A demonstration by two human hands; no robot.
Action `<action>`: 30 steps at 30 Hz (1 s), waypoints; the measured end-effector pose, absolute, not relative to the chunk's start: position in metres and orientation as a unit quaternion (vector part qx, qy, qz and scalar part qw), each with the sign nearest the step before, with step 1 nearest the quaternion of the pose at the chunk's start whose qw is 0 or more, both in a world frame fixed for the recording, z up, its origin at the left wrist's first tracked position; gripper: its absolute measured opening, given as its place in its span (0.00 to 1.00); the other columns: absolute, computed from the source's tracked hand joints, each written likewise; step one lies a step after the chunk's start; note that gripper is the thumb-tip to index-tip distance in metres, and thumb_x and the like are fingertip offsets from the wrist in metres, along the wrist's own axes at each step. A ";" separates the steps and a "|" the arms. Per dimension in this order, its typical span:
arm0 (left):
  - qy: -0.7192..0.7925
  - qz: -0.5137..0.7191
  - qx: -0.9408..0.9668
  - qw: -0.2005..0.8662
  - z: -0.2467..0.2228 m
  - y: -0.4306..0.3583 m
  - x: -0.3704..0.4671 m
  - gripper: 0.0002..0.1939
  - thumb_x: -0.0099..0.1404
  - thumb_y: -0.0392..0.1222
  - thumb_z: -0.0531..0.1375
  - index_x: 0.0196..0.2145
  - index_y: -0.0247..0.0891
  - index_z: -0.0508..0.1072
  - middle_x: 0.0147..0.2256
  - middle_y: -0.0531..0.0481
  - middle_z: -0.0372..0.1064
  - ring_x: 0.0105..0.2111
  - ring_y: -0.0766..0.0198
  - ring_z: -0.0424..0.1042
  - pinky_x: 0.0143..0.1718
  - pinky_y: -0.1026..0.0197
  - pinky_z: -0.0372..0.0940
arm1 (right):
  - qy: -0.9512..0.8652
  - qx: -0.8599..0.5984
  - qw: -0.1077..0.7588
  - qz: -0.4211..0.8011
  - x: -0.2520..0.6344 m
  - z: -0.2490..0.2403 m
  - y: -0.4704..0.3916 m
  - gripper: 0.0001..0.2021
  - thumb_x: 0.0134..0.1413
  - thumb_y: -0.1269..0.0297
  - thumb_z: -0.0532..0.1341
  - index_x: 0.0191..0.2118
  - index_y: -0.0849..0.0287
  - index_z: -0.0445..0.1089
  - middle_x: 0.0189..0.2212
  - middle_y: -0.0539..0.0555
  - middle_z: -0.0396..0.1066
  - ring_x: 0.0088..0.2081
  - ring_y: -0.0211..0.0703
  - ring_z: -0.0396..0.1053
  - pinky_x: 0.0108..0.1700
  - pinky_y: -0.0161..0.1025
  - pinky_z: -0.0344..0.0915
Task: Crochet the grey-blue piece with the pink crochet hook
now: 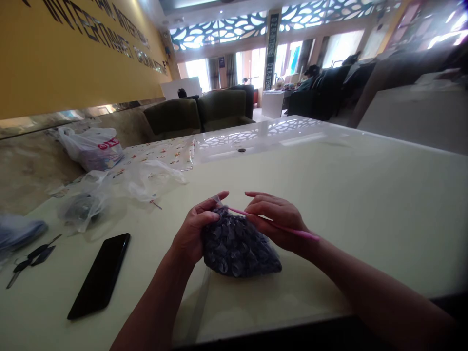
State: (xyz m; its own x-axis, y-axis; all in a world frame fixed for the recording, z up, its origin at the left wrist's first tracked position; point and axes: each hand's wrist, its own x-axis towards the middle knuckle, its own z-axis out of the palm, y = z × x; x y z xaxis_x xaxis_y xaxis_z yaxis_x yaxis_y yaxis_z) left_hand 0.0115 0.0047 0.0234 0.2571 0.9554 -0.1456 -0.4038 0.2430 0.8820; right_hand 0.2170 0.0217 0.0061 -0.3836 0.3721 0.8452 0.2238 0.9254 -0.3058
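Observation:
A dark grey-blue crocheted piece [239, 246] with a ruffled, scaly surface hangs just above or rests on the pale table [365, 204]; I cannot tell which. My left hand [199, 224] pinches its upper left edge between thumb and fingers. A bit of translucent strip [218, 200] sticks up by that thumb. In my right hand [274, 217] is a pink crochet hook [296, 233], its handle lying back along the palm towards the wrist. The hook's tip meets the top edge of the piece beside my left fingers.
A black phone [99, 277] and keys [34, 258] lie at the left. Behind them are a clear bag with a dark ball [82, 209], a crumpled plastic bag [155, 178] and a white carrier bag [93, 148]. Dark green chairs [223, 108] and a seated person [310, 80] are farther back.

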 end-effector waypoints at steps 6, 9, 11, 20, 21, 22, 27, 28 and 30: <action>0.359 0.463 0.377 0.718 0.023 0.008 0.003 0.27 0.47 0.33 0.64 0.48 0.34 0.80 0.32 0.45 0.78 0.31 0.61 0.75 0.40 0.59 0.67 | -0.804 -0.237 0.481 0.256 0.230 0.017 0.021 0.10 0.62 0.68 0.60 0.28 0.59 0.71 0.25 0.50 0.73 0.29 0.37 0.72 0.42 0.39 0.74; 0.352 0.449 0.381 0.727 0.021 0.008 0.005 0.26 0.47 0.34 0.64 0.47 0.34 0.80 0.31 0.45 0.78 0.31 0.61 0.75 0.40 0.59 0.68 | -0.773 -0.235 0.461 0.368 0.235 0.019 0.023 0.11 0.62 0.66 0.60 0.28 0.61 0.72 0.23 0.51 0.72 0.26 0.36 0.70 0.31 0.33 0.69; 0.354 0.436 0.391 0.729 0.018 0.006 0.009 0.26 0.49 0.34 0.65 0.48 0.36 0.80 0.32 0.46 0.78 0.30 0.62 0.74 0.39 0.60 0.67 | -0.748 -0.226 0.466 0.414 0.233 0.018 0.023 0.11 0.62 0.66 0.60 0.28 0.62 0.71 0.22 0.51 0.71 0.25 0.35 0.68 0.28 0.32 0.66; 0.344 0.442 0.531 0.635 0.002 -0.003 0.032 0.14 0.55 0.39 0.70 0.41 0.40 0.81 0.41 0.48 0.78 0.44 0.58 0.72 0.47 0.60 0.64 | -0.758 -0.243 0.538 0.277 0.211 0.006 0.015 0.09 0.61 0.67 0.61 0.29 0.61 0.70 0.24 0.48 0.66 0.27 0.32 0.62 0.31 0.31 0.60; 0.355 0.451 0.532 0.623 0.002 -0.003 0.032 0.13 0.56 0.41 0.70 0.41 0.40 0.81 0.41 0.48 0.77 0.43 0.59 0.72 0.46 0.60 0.64 | -0.751 -0.248 0.534 0.299 0.211 0.006 0.015 0.09 0.61 0.66 0.61 0.29 0.61 0.70 0.25 0.48 0.66 0.27 0.32 0.62 0.31 0.30 0.60; 0.366 0.461 0.529 0.611 0.001 -0.004 0.032 0.12 0.57 0.44 0.70 0.39 0.40 0.80 0.39 0.49 0.77 0.41 0.60 0.72 0.44 0.61 0.64 | -0.745 -0.252 0.525 0.326 0.212 0.008 0.015 0.09 0.61 0.65 0.62 0.29 0.61 0.70 0.24 0.47 0.66 0.27 0.32 0.61 0.30 0.30 0.60; 0.420 0.507 0.504 0.559 0.001 -0.003 0.029 0.18 0.63 0.55 0.63 0.28 0.37 0.74 0.25 0.54 0.67 0.26 0.69 0.63 0.28 0.67 0.59 | -0.746 -0.236 0.437 0.443 0.218 0.010 0.026 0.15 0.58 0.52 0.64 0.34 0.62 0.71 0.28 0.49 0.68 0.30 0.34 0.62 0.32 0.31 0.60; 0.430 0.522 0.496 0.545 0.002 -0.001 0.027 0.18 0.63 0.55 0.63 0.27 0.37 0.72 0.23 0.55 0.65 0.24 0.70 0.61 0.27 0.67 0.58 | -0.752 -0.240 0.413 0.455 0.219 0.009 0.030 0.18 0.58 0.49 0.63 0.35 0.63 0.71 0.28 0.50 0.67 0.30 0.34 0.62 0.31 0.31 0.59; 0.447 0.560 0.485 0.502 0.002 0.005 0.020 0.19 0.63 0.55 0.63 0.26 0.37 0.71 0.22 0.56 0.63 0.22 0.70 0.59 0.25 0.67 0.57 | -0.764 -0.276 0.359 0.460 0.222 0.005 0.038 0.24 0.60 0.42 0.58 0.33 0.63 0.70 0.25 0.48 0.62 0.27 0.34 0.57 0.28 0.32 0.55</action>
